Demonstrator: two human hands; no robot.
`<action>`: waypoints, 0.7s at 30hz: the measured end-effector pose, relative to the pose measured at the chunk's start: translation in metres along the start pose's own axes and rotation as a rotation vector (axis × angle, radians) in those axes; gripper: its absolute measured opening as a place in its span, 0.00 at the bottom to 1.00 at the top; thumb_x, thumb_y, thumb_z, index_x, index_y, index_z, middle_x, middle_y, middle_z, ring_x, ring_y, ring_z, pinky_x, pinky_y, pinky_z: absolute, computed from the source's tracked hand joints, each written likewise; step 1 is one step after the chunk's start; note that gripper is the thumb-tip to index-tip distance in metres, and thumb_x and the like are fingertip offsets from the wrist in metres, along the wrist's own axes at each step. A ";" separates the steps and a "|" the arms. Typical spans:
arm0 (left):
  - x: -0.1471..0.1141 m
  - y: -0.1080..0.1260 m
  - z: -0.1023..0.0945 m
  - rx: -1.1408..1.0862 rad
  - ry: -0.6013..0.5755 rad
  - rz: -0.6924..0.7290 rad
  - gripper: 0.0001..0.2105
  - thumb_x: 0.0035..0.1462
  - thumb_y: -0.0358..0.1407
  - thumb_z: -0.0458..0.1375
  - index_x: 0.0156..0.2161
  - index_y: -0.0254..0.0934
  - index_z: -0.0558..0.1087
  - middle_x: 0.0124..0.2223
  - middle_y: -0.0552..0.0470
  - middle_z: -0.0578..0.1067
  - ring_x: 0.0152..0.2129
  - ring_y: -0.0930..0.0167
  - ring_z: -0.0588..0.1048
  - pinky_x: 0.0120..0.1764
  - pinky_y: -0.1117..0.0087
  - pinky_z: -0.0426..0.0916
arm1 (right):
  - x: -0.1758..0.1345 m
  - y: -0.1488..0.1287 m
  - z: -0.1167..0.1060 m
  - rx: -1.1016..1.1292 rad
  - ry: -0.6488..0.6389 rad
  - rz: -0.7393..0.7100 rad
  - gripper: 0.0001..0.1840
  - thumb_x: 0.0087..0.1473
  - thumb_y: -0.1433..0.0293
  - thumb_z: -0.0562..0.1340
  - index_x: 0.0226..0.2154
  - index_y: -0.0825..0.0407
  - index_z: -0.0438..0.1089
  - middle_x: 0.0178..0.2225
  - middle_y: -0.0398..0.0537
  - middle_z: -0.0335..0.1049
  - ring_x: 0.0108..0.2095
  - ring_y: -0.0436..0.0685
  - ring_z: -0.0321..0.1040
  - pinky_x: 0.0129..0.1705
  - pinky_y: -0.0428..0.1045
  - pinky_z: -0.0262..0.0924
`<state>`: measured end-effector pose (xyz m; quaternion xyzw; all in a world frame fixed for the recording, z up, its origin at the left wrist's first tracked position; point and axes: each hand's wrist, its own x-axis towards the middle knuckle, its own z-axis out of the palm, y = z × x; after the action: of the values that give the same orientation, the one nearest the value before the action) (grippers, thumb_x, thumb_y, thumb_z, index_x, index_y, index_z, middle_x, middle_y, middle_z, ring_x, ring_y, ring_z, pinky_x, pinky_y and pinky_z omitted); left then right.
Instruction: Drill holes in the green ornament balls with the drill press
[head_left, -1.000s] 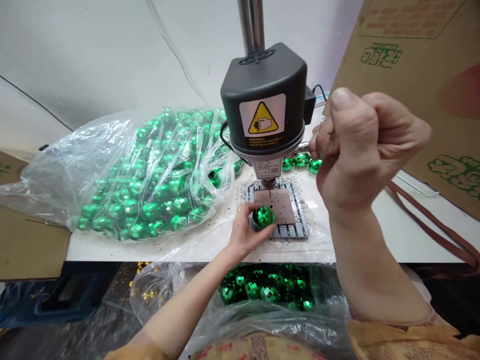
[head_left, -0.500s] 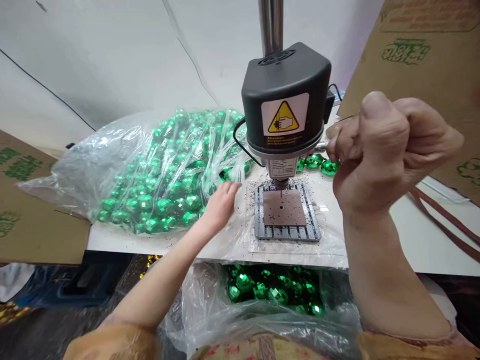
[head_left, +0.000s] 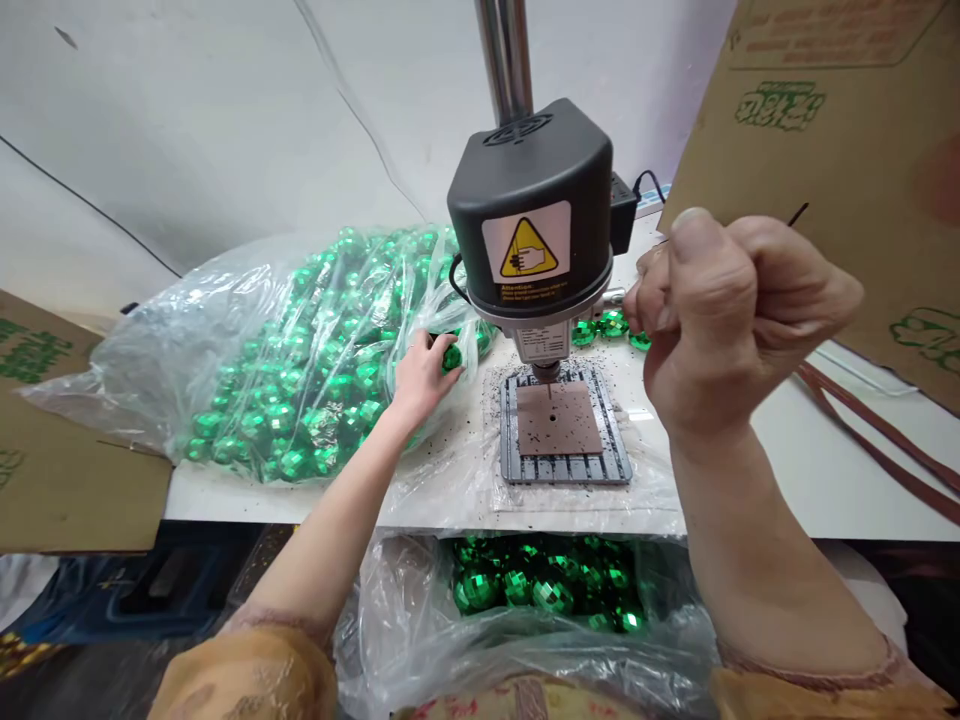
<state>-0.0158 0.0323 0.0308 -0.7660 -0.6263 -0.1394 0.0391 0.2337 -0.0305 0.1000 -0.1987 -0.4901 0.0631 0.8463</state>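
My left hand (head_left: pixel 424 375) is at the mouth of a clear plastic bag (head_left: pixel 247 290) full of shiny green faceted balls. Its thumb and fingers curl around one green ball (head_left: pixel 451 355) there. My right hand (head_left: pixel 739 310) is closed in a fist around the handle of a small black drill press (head_left: pixel 532 200), whose metal lever (head_left: pixel 615 298) runs toward it. Below the thin drill bit (head_left: pixel 548 390), a brown square board (head_left: pixel 574 425) with a dark hole lies on the slotted grey base plate (head_left: pixel 510 470).
A few green balls lie behind the drill press. Dark shavings litter the base and white table (head_left: pixel 847 480). Under the table edge, an open plastic bag (head_left: pixel 397 590) holds more green balls. Cardboard boxes (head_left: pixel 847 180) flank both sides. A brown strap (head_left: pixel 862 430) lies at right.
My left hand has moved up and left into the bag's mouth, and its fingers have spread around a green ball. My right hand stays closed on the handle. The camera view has shifted slightly.
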 end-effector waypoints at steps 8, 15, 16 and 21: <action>-0.040 0.043 0.048 -1.450 -0.231 -0.207 0.29 0.54 0.53 0.65 0.55 0.37 0.71 0.44 0.47 0.77 0.32 0.71 0.77 0.33 0.69 0.73 | -0.001 -0.004 0.001 -0.038 -0.006 0.016 0.27 0.58 0.68 0.62 0.17 0.49 0.46 0.15 0.38 0.43 0.16 0.48 0.49 0.21 0.52 0.43; -0.051 0.059 0.076 -1.372 -0.240 -0.109 0.27 0.51 0.47 0.70 0.53 0.37 0.73 0.45 0.47 0.79 0.37 0.69 0.76 0.38 0.71 0.70 | -0.002 -0.005 -0.003 -0.086 -0.039 0.062 0.30 0.58 0.62 0.63 0.17 0.49 0.44 0.15 0.38 0.42 0.16 0.47 0.48 0.20 0.52 0.44; -0.051 0.059 0.077 -1.351 -0.256 -0.080 0.26 0.52 0.47 0.69 0.53 0.37 0.73 0.45 0.47 0.79 0.37 0.69 0.76 0.39 0.70 0.70 | -0.002 -0.006 -0.003 -0.088 -0.042 0.064 0.29 0.58 0.62 0.63 0.17 0.49 0.44 0.15 0.39 0.42 0.16 0.47 0.47 0.20 0.53 0.44; -0.052 0.065 0.071 -1.089 -0.254 0.050 0.23 0.53 0.42 0.68 0.53 0.38 0.73 0.44 0.48 0.76 0.32 0.72 0.73 0.35 0.71 0.68 | -0.003 -0.005 -0.002 -0.056 -0.031 0.067 0.29 0.59 0.62 0.62 0.17 0.49 0.46 0.15 0.39 0.43 0.17 0.49 0.47 0.21 0.53 0.43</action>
<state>0.0495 -0.0139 -0.0432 -0.7010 -0.4454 -0.3485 -0.4345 0.2337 -0.0369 0.0985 -0.2376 -0.4979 0.0808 0.8301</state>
